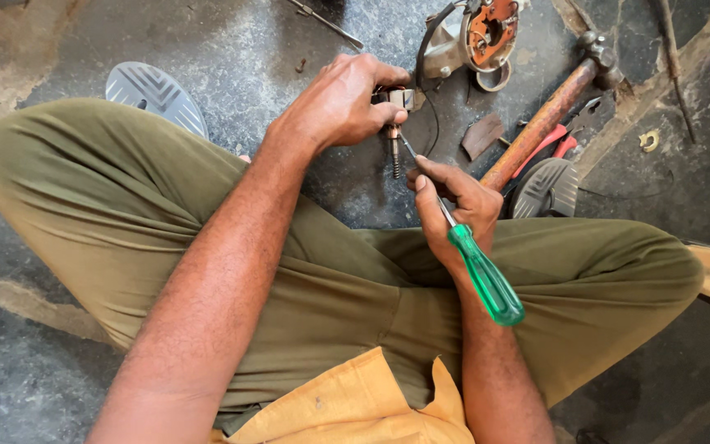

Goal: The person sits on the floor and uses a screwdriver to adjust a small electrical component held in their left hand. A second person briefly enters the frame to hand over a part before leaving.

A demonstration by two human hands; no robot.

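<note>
My left hand [340, 103] is closed around a small metal part [396, 107] with a threaded shaft and spring hanging below it, held above the floor between my crossed legs. My right hand [454, 205] grips a screwdriver with a translucent green handle [486, 275]. Its thin blade [411, 152] points up and left to the underside of the metal part. A black wire runs from the part toward an orange and metal motor housing [474, 37] lying on the floor beyond it.
I sit cross-legged in olive trousers [125, 205] on a dark stone floor. A wooden-handled hammer [548, 115], red-handled pliers [564, 140], a thin rod [326, 23], a small metal ring [649, 141] and two grey sandals [154, 94] lie around.
</note>
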